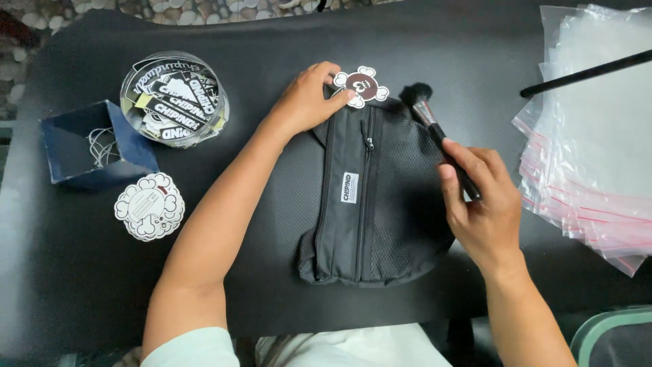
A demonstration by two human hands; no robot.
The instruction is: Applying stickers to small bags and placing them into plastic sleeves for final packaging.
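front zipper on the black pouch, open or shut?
Shut. The black pouch lies flat on the mat; its front zipper runs as one closed line with the pull at the top end, no gap showing.

Black pouch point(370, 197), black brush point(435, 126)

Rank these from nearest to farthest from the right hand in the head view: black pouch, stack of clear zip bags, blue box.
From the right hand:
1. Black pouch, just left, under its fingers.
2. Stack of clear zip bags, to the right.
3. Blue box, far left.
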